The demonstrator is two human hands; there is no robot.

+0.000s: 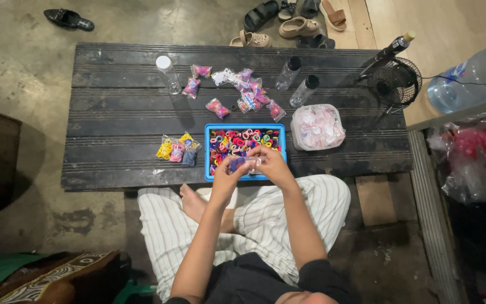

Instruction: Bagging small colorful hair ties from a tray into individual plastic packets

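Note:
Both my hands meet over the near edge of a blue tray (208, 147) full of small coloured hair bands. My left hand (227, 171) and my right hand (270, 162) together pinch a small clear plastic packet (245, 164) with dark bands inside. The tray rests on a low black slatted table (113, 112). Left of the tray lies a filled packet of yellow, pink and blue bands (177, 148). Several more filled packets (243, 90) are scattered on the table beyond the tray.
A clear bag of empty packets (317, 127) sits right of the tray. Three clear bottles (168, 73) (288, 72) (304, 90) stand on the table. A small black fan (394, 82) is at the right end, a big water jug (468, 76) beyond. Sandals (288, 22) lie on the floor.

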